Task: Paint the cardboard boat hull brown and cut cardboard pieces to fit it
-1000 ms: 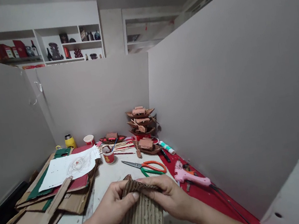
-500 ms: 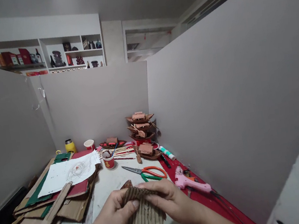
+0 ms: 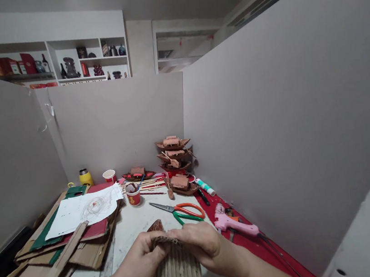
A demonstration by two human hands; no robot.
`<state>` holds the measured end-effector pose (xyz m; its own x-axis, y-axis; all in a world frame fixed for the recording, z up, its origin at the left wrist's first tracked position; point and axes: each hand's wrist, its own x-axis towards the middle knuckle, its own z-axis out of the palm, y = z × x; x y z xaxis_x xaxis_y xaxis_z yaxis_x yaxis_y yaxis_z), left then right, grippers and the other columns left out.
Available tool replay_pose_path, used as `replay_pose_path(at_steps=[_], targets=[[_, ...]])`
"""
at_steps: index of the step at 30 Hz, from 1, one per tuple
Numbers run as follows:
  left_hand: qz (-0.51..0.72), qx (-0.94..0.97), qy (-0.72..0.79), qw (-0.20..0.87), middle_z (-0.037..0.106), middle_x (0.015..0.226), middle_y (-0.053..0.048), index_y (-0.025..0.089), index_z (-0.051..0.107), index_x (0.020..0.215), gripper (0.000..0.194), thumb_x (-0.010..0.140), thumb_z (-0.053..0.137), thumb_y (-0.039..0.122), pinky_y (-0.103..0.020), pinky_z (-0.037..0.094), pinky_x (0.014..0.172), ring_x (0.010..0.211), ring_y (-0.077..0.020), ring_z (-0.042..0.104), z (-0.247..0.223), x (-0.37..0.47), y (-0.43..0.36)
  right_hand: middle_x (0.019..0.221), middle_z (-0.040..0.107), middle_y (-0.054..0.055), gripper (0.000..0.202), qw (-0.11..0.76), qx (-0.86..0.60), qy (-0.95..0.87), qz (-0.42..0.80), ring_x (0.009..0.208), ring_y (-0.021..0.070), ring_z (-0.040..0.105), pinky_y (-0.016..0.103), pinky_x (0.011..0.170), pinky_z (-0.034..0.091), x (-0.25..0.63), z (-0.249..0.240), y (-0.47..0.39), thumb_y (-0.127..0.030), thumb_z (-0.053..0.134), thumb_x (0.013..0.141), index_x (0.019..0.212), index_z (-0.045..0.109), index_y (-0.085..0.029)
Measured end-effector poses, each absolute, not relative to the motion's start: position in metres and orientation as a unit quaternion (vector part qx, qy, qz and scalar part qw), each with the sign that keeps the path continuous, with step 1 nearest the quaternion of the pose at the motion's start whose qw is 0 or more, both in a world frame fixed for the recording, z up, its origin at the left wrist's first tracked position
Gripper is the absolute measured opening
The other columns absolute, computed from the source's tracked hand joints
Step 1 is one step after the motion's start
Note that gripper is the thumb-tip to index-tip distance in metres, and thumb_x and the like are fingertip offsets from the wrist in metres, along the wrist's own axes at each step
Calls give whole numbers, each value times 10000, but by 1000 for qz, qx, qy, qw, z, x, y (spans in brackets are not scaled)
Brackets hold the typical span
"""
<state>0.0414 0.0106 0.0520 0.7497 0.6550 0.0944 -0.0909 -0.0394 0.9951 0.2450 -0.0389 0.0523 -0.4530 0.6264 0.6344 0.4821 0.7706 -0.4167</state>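
Both my hands grip the far edge of a piece of corrugated cardboard [image 3: 176,275], its ridges running toward me. My left hand [image 3: 147,258] has its fingers wrapped over the left of that edge, thumb underneath. On the right side, my right hand [image 3: 207,247] is closed over the same edge, which bows upward between the hands. A brown pointed piece [image 3: 156,226], like a boat's end, pokes out just beyond my fingers; the rest of it is hidden. Scissors [image 3: 177,210] with one orange and one green handle lie just past my hands.
A pink glue gun [image 3: 235,224] with a cord lies at right on red cloth. Model boats [image 3: 174,153] are stacked at the back, near a paper cup [image 3: 133,196] and thin sticks [image 3: 152,184]. Cardboard sheets [image 3: 91,257] and a drawing [image 3: 81,211] cover the left. Grey partitions enclose the table.
The cardboard's far edge has been bent into a smoother curve, and its ridged face has tipped slightly. My right hand's fingers have folded further over it. The whole view has shifted slightly.
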Motion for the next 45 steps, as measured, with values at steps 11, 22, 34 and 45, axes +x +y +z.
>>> replay_pose_path(at_steps=[11,22,34,45], targets=[[271,724,203,601,629,779,-29,105,681,929,404,873,594,496,-256,431,700,726,-154,520,68,34,7,997,709,68,361,427,-366,-758,329,863,201,678,310,772,568,242,68,-45,-398,524,958,1248,650,-224],[313,884,199,284,643,734,-27,167,635,876,254,956,417,269,-235,418,657,668,-148,561,76,28,-4,998,765,64,256,492,-325,-757,283,885,167,711,247,816,546,235,56,-41,-244,521,960,1111,725,-213],[309,856,233,343,696,899,-49,173,662,1044,276,964,438,314,-279,461,817,887,-199,639,84,27,-4,880,689,53,316,474,-397,-700,357,807,184,628,283,726,509,234,61,-41,-417,604,898,1061,718,-172],[281,880,200,326,685,1154,-29,260,556,1302,389,958,411,152,-241,444,921,1044,-161,629,86,22,-6,617,561,-31,415,409,-364,-621,561,397,65,504,150,337,430,240,44,-36,-533,665,828,922,638,-130]])
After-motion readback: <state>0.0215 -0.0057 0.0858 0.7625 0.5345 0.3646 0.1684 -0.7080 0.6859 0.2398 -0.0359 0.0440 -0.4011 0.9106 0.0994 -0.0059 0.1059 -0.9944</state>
